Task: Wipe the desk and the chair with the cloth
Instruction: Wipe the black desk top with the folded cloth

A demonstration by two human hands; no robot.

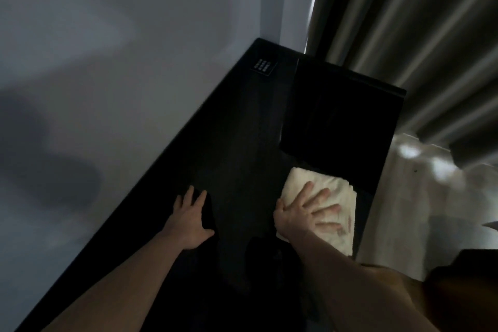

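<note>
Cloth (pixel 320 197) sits folded at the desk (pixel 242 143) front edge under the flat-fingered right hand (pixel 304 213) — press evenly, overlap strokes — left hand (pixel 190 213) lies open, bracing on the desktop.

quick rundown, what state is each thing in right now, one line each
cloth: folded, lying flat on the desk, pressed under the right hand
right hand: fingers spread, palm down on the cloth
left hand: open, flat on the desk, holding nothing
desk: dark, top mostly bare
curtain: drawn shut
</note>
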